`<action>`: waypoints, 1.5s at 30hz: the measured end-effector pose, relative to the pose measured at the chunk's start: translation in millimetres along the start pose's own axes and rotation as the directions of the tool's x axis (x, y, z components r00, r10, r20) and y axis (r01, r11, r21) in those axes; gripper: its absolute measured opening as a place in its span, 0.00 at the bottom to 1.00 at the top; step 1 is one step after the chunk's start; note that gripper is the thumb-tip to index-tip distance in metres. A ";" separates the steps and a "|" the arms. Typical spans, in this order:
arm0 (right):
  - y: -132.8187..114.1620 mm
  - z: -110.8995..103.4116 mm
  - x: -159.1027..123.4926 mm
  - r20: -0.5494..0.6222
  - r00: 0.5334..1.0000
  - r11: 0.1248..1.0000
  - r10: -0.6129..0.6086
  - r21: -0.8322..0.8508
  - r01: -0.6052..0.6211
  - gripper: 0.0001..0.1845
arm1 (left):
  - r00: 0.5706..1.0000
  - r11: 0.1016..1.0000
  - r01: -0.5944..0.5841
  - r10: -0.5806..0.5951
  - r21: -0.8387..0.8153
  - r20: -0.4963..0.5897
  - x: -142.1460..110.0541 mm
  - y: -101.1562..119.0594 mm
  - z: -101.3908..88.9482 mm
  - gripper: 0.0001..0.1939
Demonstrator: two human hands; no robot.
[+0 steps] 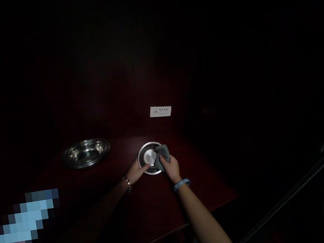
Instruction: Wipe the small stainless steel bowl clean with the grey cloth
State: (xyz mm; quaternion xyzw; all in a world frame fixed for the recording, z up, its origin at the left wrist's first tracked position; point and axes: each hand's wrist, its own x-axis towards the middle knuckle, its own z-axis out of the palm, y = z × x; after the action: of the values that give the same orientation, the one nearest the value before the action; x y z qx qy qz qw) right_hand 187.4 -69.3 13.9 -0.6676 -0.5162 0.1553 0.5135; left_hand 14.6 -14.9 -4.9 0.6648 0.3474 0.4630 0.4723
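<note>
A round, shiny metal bowl [150,155] is tilted toward me above a dark red wooden surface. My left hand [135,171] grips its left edge, the thumb lying over the rim and the other fingers hidden behind. On the bowl's right side, my right hand [171,166] is closed on a grey-green cloth [163,154] that presses against the rim and inner wall. Farther left lies a stack of wide metal bowls [86,153], apart from both hands.
A white socket plate [160,111] is on the dark red wall behind. The wooden tabletop [157,211] ends at a front edge near my right forearm. A blurred, pixelated bright area [22,227] fills the lower left. Deep shadow hides most of the surroundings.
</note>
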 end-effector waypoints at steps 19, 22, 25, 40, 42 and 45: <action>0.1 -0.1 1.6 0.004 1.000 1.000 0.010 -0.017 -0.009 0.20 | 1.000 1.000 -0.002 0.002 0.014 -0.008 4.9 -5.7 0.7 0.34; 1.9 0.8 2.1 0.016 1.000 1.000 0.005 -0.011 -0.005 0.20 | 0.997 0.999 0.037 -0.037 -0.010 -0.061 7.4 -6.1 2.7 0.33; 3.0 1.3 2.4 0.017 1.000 1.000 -0.005 -0.016 0.006 0.20 | 0.995 0.999 0.036 -0.039 -0.031 -0.092 8.1 -4.4 4.0 0.34; 0.7 -0.2 1.1 0.033 0.999 0.999 -0.019 -0.045 0.020 0.20 | 0.994 0.990 0.079 -0.087 -0.116 -0.066 5.3 0.8 0.9 0.35; 0.8 -0.3 1.0 0.035 0.999 0.998 -0.019 -0.055 0.021 0.20 | 0.995 0.990 0.066 -0.074 -0.122 -0.060 5.4 1.3 0.9 0.35; 1.1 -0.4 1.2 0.037 0.999 0.998 -0.015 -0.065 0.017 0.19 | 0.995 0.991 0.062 -0.070 -0.117 -0.064 5.6 0.9 1.1 0.34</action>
State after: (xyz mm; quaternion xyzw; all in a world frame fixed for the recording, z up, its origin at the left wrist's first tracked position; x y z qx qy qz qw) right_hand 188.8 -68.5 13.5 -0.6769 -0.5355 0.1462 0.4833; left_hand 17.6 -10.5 -2.6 0.6086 0.3580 0.4885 0.5126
